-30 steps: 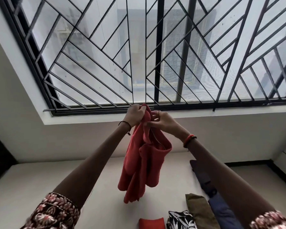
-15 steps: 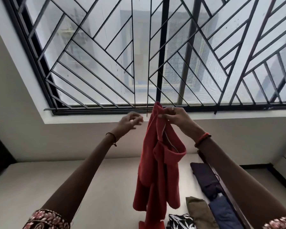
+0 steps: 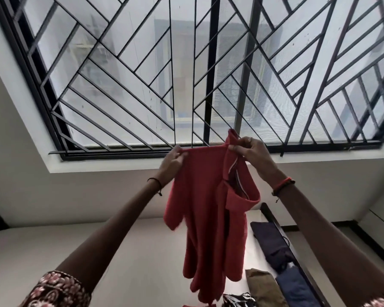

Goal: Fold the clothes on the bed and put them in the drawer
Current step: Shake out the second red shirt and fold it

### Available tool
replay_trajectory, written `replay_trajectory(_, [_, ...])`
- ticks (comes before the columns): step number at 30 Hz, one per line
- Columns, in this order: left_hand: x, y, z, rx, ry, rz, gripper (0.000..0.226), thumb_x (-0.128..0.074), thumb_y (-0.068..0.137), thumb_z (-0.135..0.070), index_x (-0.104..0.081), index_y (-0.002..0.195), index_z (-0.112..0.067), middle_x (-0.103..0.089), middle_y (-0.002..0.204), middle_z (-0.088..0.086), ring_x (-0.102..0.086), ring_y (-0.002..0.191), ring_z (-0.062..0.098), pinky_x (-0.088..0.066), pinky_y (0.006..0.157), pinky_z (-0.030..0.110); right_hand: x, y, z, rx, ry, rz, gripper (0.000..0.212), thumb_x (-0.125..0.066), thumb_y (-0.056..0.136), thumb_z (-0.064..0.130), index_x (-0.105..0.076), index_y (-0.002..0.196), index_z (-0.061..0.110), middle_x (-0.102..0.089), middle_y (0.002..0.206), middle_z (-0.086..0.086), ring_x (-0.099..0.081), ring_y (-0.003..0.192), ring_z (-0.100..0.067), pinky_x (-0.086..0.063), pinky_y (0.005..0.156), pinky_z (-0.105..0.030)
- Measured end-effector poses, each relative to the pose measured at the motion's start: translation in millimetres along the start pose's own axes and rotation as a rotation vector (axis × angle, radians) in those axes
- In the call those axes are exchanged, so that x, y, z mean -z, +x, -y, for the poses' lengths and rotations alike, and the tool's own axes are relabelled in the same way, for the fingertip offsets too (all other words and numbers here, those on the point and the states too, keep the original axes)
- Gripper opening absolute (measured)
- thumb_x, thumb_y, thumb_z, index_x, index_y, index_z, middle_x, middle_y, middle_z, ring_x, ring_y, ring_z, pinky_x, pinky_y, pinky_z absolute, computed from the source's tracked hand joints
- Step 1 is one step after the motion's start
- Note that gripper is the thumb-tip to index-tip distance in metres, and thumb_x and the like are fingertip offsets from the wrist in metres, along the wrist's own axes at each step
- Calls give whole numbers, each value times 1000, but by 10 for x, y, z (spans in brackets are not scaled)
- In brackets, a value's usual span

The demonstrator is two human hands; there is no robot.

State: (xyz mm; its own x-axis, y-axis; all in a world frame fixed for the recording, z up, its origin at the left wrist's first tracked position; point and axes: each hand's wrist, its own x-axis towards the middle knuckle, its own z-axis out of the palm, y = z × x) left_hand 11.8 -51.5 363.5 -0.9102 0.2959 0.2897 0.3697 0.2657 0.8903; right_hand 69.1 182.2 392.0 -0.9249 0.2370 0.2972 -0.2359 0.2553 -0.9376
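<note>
A red collared shirt (image 3: 208, 229) hangs in the air in front of the window, held up by its top edge. My left hand (image 3: 172, 163) pinches the shirt's left shoulder. My right hand (image 3: 249, 150) pinches the fabric at the collar, a short way to the right. The shirt's top edge is stretched between the two hands and the body and sleeves dangle down over the pale bed (image 3: 131, 258). No drawer is in view.
Several clothes lie on the bed at lower right: a dark navy piece (image 3: 269, 242), a blue one (image 3: 295, 289), an olive one (image 3: 264, 286), a black-and-white patterned one (image 3: 237, 301). A dark bed rail (image 3: 282, 231) runs there. A barred window (image 3: 186, 74) fills the wall ahead.
My left hand let go of the bunched shirt, then took hold of its shoulder. The hands drew apart and the shirt's top edge now spreads between them.
</note>
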Motion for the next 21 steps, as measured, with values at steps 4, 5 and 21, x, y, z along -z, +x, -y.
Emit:
replay_trajectory(4, [127, 170, -347, 14, 307, 291, 26, -61, 89, -36, -58, 102, -13, -61, 89, 2, -58, 79, 13, -47, 73, 29, 18, 33, -43, 30, -76, -82, 21, -72, 81, 10, -62, 91, -5, -61, 76, -6, -58, 64, -9, -47, 58, -17])
replay_trajectory(5, [159, 211, -405, -35, 380, 353, 32, -65, 86, -38, -62, 105, -11, -64, 90, 3, -60, 79, 12, -49, 75, 28, 28, 43, -39, 38, -85, -93, 20, -72, 81, 11, -62, 90, -4, -60, 74, -7, -57, 65, -12, -47, 60, -21])
replay_trajectory(21, [533, 606, -1175, -478, 641, -3, 41, -38, 76, -26, -66, 105, -20, -52, 100, 4, -57, 97, 24, -47, 85, 43, 12, -193, -637, -147, 115, 432, 67, -67, 71, 55, -46, 131, 31, -61, 126, 7, -54, 119, -8, -41, 99, -40])
